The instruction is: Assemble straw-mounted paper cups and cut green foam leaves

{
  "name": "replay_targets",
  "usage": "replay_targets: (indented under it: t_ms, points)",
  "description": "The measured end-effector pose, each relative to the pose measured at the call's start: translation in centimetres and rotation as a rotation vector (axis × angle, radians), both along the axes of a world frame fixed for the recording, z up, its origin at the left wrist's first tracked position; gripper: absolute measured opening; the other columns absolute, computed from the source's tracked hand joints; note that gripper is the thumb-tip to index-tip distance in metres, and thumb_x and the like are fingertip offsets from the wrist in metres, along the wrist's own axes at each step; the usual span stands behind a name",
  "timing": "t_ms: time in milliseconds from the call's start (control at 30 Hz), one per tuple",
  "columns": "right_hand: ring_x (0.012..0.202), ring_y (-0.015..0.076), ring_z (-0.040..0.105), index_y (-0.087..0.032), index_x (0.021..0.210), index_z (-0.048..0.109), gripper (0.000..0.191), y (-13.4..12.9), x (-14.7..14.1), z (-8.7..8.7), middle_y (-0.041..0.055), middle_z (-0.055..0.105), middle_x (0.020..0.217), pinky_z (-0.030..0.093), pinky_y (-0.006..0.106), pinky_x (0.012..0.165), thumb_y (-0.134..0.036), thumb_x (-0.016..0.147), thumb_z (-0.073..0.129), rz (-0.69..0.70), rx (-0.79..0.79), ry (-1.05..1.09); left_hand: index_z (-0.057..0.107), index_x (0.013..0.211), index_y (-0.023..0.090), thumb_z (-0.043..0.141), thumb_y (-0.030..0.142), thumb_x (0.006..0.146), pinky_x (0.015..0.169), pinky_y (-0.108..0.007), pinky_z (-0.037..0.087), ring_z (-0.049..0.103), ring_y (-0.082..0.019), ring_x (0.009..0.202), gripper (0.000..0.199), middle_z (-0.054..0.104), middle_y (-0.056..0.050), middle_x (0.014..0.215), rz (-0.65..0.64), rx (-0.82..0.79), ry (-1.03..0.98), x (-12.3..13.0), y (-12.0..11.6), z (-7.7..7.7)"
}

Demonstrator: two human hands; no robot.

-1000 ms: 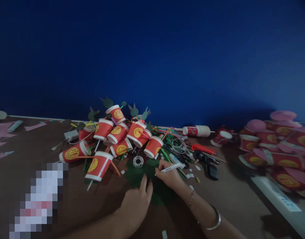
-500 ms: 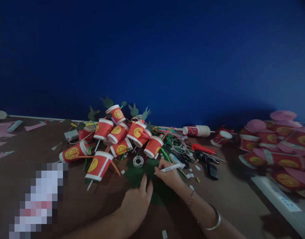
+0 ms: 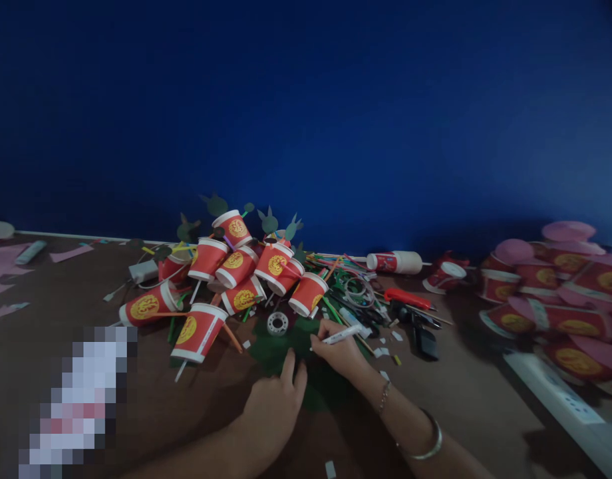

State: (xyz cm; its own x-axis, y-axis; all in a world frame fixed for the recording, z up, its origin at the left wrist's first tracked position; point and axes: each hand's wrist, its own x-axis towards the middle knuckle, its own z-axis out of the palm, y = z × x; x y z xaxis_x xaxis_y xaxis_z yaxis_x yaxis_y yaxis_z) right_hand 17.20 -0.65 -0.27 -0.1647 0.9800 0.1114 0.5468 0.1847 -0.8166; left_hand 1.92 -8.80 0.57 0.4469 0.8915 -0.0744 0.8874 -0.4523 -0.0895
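Note:
My right hand (image 3: 340, 348) is closed around a white marker pen (image 3: 343, 334), its tip down on a dark green sheet (image 3: 313, 392). Flat on the same sheet lies my left hand (image 3: 276, 399), with the fingers stretched forward and nothing in them. A white tape roll (image 3: 277, 324) sits at the sheet's upper edge, just beyond my fingertips. Behind it leans a heap of red paper cups (image 3: 237, 266) with yellow emblems, straws and dark paper animal heads with ears.
A red-handled cutter (image 3: 408, 299), a black object (image 3: 426, 342) and bundled straws (image 3: 336, 266) lie right of centre. More red cups (image 3: 578, 326) with pink discs and a white power strip (image 3: 568, 396) stand at far right. Pink paper (image 3: 4, 269) lies far left, before a blue wall (image 3: 306, 120).
Almost nothing differs. The marker in my right hand has tilted very slightly, while my left hand stays in place on the green sheet.

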Motion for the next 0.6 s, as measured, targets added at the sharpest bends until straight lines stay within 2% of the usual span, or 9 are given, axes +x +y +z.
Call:
replay_targets:
  t_ms: [600]
  points:
    - [0.042,0.0083,0.034,-0.021,0.050,0.037,0.024,-0.03,-0.25,-0.05,-0.0069,0.039,0.043,0.025,0.020,0.040,-0.023,0.065,0.055,-0.002,-0.016,0.025,0.047,0.126,0.020,0.042,0.008,0.080,0.045,-0.029,0.055,0.066,-0.017,0.056,0.048,0.047,-0.018,0.130,0.005,0.003,-0.012,0.05,0.15,-0.04]
